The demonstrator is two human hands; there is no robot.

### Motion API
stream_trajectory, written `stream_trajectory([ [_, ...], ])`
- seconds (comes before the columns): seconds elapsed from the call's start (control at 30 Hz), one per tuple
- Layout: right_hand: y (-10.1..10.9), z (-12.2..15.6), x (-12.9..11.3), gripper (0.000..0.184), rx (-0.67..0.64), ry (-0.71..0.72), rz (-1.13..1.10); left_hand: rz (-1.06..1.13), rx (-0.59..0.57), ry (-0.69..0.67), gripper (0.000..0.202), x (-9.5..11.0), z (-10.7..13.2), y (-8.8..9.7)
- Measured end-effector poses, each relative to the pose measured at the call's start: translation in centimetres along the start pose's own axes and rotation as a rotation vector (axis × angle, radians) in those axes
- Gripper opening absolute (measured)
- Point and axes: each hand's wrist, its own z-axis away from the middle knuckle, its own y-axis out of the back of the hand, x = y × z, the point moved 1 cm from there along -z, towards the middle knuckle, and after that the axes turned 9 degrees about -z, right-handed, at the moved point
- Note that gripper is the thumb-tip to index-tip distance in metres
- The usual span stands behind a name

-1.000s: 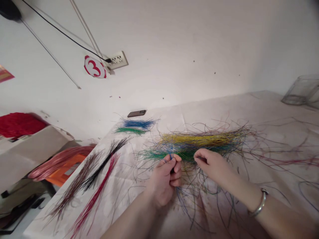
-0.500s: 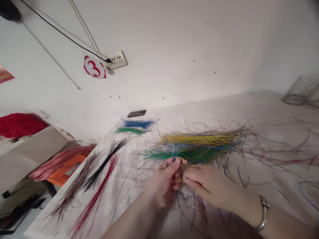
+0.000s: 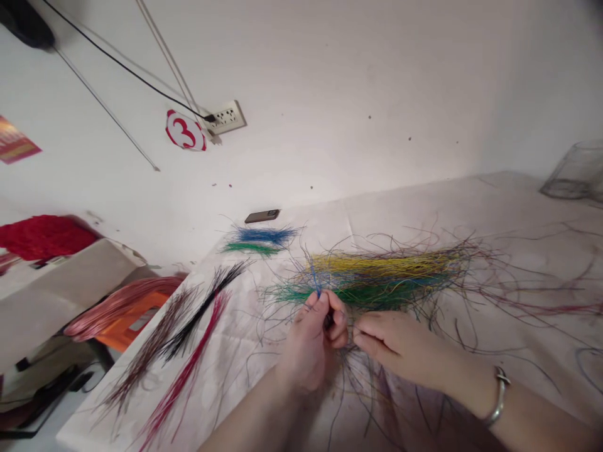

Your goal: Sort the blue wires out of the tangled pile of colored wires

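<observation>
My left hand (image 3: 313, 333) is closed around a few thin blue wires (image 3: 315, 276), which stick up above the thumb and fan out at their tips. Just right of it, my right hand (image 3: 386, 339) pinches with thumb and forefinger; what lies between the fingertips is too small to make out. Behind both hands stretches a long bundle of yellow wires (image 3: 377, 263), with green wires (image 3: 381, 294) along its near side and some blue between. Loose dark wires (image 3: 362, 383) hang or lie below the hands, partly hidden by them.
Left on the white-covered table (image 3: 235, 389) lie red wires (image 3: 188, 370), black wires (image 3: 207, 307) and brown wires (image 3: 151, 351). Farther back are short blue wires (image 3: 266, 235), green wires (image 3: 252, 249) and a phone (image 3: 262, 216). A clear glass container (image 3: 572, 172) stands far right.
My left hand has turned a little, and the blue wires now lean left with their tips spread. My right hand has shifted slightly right. The whole view has moved a bit.
</observation>
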Motion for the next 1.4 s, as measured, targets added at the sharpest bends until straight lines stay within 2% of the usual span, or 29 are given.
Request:
stream_trajectory([
  [0.1,0.3,0.2,-0.2,0.03,0.022,0.002,-0.051,0.022,0.098,-0.06,0.026,0.1,-0.2,-0.2],
  [0.17,0.6,0.2,0.1,0.032,0.104,0.04,-0.069,0.032,0.144,-0.057,0.027,0.3,-0.3,-0.3],
  [0.23,1.1,0.2,0.8,0.033,0.254,0.049,-0.031,0.046,0.16,-0.002,0.026,0.5,-0.2,-0.3],
  [0.33,1.9,-0.1,2.8,0.023,0.521,-0.039,0.155,0.068,0.142,0.107,0.022,0.8,-0.1,0.0],
  [0.43,2.7,-0.3,5.1,0.014,0.639,-0.098,0.34,0.061,0.129,0.158,0.023,0.8,-0.1,0.3],
  [0.57,3.0,-0.4,7.6,0.017,0.622,-0.12,0.44,0.046,0.119,0.173,0.025,0.8,-0.1,0.5],
  [0.7,2.7,-0.7,8.7,0.017,0.555,-0.132,0.5,0.044,0.119,0.177,0.023,0.7,-0.1,0.5],
  [0.9,3.0,-0.7,7.6,0.015,0.536,-0.168,0.499,0.049,0.103,0.182,0.021,0.6,-0.1,0.6],
  [1.1,3.4,-0.1,5.9,0.014,0.675,-0.049,0.437,0.058,0.088,0.186,0.023,0.7,-0.1,0.5],
  [1.4,3.2,0.0,5.2,0.019,0.727,-0.024,0.34,0.051,0.087,0.203,0.023,0.5,-0.1,0.7],
])
